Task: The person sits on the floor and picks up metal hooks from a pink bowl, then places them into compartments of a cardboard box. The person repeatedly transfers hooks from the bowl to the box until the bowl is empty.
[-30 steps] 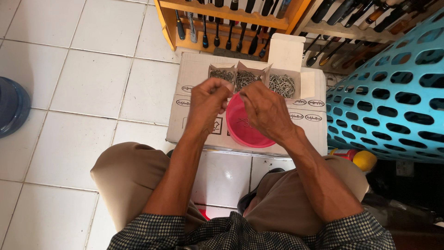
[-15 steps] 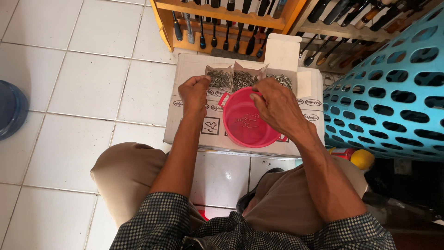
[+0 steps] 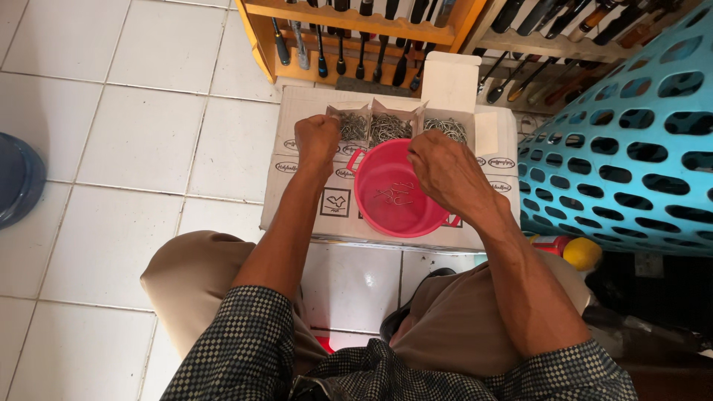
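A pink bowl (image 3: 386,219) with a few small metal hooks in it sits on a flat cardboard box (image 3: 297,186) on the floor. Behind it stand three small open boxes of metal hooks (image 3: 390,128). My left hand (image 3: 318,141) rests by the leftmost small box, fingers curled; whether it holds anything is hidden. My right hand (image 3: 445,169) hovers over the bowl's right rim near the rightmost small box, fingers bent down, their contents not visible.
A wooden rack (image 3: 356,30) of dark-handled tools stands behind the box. A large turquoise perforated basket (image 3: 631,141) fills the right. A yellow and red item (image 3: 575,252) lies beneath it. A dark blue round object (image 3: 18,178) sits at left on white tiles.
My hands were together over the bowl. They have since spread apart, the left toward the left small box and the right toward the right one, uncovering the bowl.
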